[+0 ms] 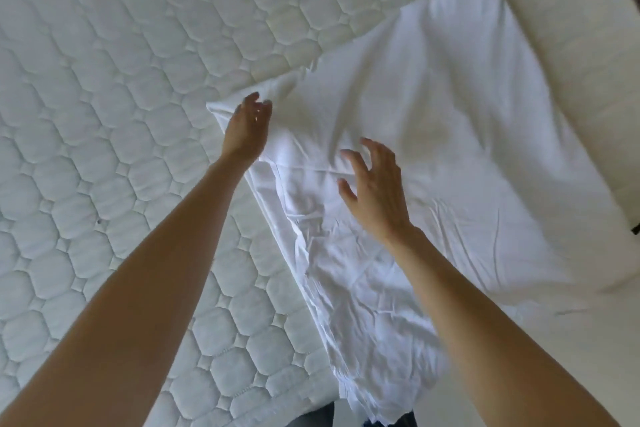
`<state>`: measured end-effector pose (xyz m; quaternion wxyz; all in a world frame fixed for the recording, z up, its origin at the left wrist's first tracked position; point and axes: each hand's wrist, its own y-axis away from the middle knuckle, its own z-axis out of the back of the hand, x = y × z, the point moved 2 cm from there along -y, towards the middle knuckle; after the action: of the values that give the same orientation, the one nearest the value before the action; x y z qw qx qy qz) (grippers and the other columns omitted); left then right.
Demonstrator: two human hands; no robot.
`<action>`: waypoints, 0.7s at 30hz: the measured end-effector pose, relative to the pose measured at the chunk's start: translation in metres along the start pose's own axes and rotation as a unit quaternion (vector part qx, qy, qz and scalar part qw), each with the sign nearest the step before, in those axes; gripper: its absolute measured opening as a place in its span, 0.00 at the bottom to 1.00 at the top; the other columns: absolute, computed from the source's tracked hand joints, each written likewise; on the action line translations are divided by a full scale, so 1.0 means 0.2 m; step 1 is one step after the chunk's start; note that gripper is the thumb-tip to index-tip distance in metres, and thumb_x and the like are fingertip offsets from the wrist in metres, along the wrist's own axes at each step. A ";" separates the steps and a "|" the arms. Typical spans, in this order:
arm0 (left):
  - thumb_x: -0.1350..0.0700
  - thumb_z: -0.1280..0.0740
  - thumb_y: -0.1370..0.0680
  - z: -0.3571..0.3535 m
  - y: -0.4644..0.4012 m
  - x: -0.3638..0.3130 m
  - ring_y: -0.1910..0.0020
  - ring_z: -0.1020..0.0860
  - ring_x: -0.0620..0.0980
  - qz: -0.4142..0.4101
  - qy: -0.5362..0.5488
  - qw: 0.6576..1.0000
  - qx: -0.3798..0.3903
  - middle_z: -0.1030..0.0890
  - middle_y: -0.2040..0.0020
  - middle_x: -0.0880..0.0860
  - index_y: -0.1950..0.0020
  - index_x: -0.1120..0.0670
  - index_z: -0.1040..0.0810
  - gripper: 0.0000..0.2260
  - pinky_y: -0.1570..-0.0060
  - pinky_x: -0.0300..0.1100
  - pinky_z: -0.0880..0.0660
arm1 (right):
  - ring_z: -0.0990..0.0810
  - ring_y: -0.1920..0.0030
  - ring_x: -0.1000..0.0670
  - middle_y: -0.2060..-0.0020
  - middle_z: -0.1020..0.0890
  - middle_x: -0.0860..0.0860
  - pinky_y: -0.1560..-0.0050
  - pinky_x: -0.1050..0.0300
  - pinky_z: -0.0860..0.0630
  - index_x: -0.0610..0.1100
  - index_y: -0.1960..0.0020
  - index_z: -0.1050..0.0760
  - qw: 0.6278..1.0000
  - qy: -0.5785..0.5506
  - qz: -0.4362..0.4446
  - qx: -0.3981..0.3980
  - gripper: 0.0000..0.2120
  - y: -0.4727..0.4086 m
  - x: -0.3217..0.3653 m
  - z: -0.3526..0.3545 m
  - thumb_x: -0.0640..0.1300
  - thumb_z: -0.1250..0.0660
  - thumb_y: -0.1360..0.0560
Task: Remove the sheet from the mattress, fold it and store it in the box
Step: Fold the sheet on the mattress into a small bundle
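On the left lies the bare quilted mattress [104, 114], its stitched pattern uncovered across most of the view, so the stripping looks done and the folding is the step in hand.

The left hand [246, 130] reaches out over the mattress to the far left corner of the sheet [433, 149]. Its fingers are loosely curled with the tips at the bunched corner; whether it is pinching the cloth or only touching it I cannot tell.

The sheet, white and creased, lies as a long, partly folded band on the right part of the mattress, running from the near edge, where a ragged end hangs over, to a far corner up toward the right. The layers along its left edge are uneven and the near half is heavily wrinkled.

The right hand [375, 189] hovers just above the middle of the sheet, fingers spread and bent, holding nothing.

To fold well from here, I would judge it best to square up first: line up the left corner's layers, draw that edge straight, and sweep the right palm outward over the cloth to push out wrinkles and trapped air. The overhanging near end should come up onto the mattress before the next fold, or its weight may drag the stack crooked. Corners should meet corners each time, so the bundle ends small and flat enough for the box, which is not in view.
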<state>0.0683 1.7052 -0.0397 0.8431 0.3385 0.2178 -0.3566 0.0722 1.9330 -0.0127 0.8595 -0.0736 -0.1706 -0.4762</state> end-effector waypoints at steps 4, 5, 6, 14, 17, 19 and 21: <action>0.52 0.34 0.25 -0.06 0.02 -0.14 0.50 0.21 0.53 -0.110 -0.064 0.992 0.018 0.18 0.51 0.53 0.45 0.52 0.19 0.10 0.53 0.41 0.29 | 0.31 0.37 0.39 0.35 0.31 0.40 0.43 0.43 0.27 0.44 0.33 0.31 1.000 -0.024 -0.002 -0.013 0.24 -0.24 0.02 0.06 0.42 0.33 0.28; 0.55 0.33 0.26 -0.10 0.09 -0.17 0.57 0.20 0.53 -0.189 -0.074 0.979 -0.001 0.18 0.57 0.53 0.51 0.52 0.17 0.07 0.57 0.40 0.27 | 0.32 0.36 0.39 0.33 0.32 0.40 0.43 0.43 0.27 0.45 0.31 0.33 1.000 -0.028 0.003 -0.010 0.25 -0.27 0.02 0.07 0.41 0.33 0.28; 0.57 0.32 0.27 -0.15 0.16 -0.18 0.62 0.20 0.53 -0.257 -0.087 0.962 0.016 0.18 0.60 0.53 0.56 0.53 0.16 0.05 0.57 0.42 0.26 | 0.32 0.35 0.40 0.32 0.33 0.41 0.43 0.44 0.27 0.48 0.30 0.34 1.000 -0.025 0.011 -0.001 0.27 -0.30 0.02 0.08 0.39 0.34 0.27; 0.58 0.35 0.25 -0.12 0.11 -0.03 0.57 0.22 0.53 -0.224 0.031 0.972 -0.067 0.22 0.53 0.57 0.47 0.57 0.21 0.09 0.55 0.48 0.22 | 0.33 0.35 0.41 0.26 0.42 0.50 0.45 0.44 0.26 0.55 0.30 0.35 0.981 0.052 0.052 0.180 0.23 -0.48 -0.05 -0.11 0.43 0.39 0.23; 0.50 0.33 0.25 -0.07 -0.10 -0.01 0.40 0.28 0.59 -0.070 -0.060 0.996 0.003 0.26 0.39 0.59 0.33 0.58 0.31 0.23 0.41 0.50 0.31 | 0.32 0.36 0.41 0.26 0.40 0.48 0.47 0.44 0.25 0.54 0.31 0.32 0.985 0.042 0.053 0.156 0.22 -0.47 -0.07 -0.14 0.41 0.39 0.24; 0.44 0.33 0.26 -0.10 -0.16 -0.02 0.39 0.27 0.58 0.000 -0.081 0.990 0.118 0.24 0.39 0.57 0.32 0.57 0.32 0.28 0.44 0.48 0.30 | 0.30 0.37 0.40 0.27 0.39 0.47 0.48 0.44 0.25 0.53 0.31 0.31 0.988 0.033 0.051 0.142 0.22 -0.45 -0.07 -0.14 0.40 0.38 0.24; 0.44 0.34 0.25 -0.12 -0.16 -0.07 0.44 0.24 0.59 -0.018 -0.098 0.985 0.144 0.21 0.45 0.59 0.38 0.58 0.28 0.23 0.52 0.45 0.30 | 0.28 0.39 0.39 0.28 0.36 0.44 0.48 0.43 0.24 0.51 0.32 0.31 0.991 0.016 0.052 0.121 0.23 -0.41 -0.05 -0.14 0.39 0.37 0.25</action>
<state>0.0329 1.7127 -0.0607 0.7960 0.4162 0.0868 -0.4308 0.0041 1.8888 -0.0453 0.8884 0.0297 -0.2092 -0.4077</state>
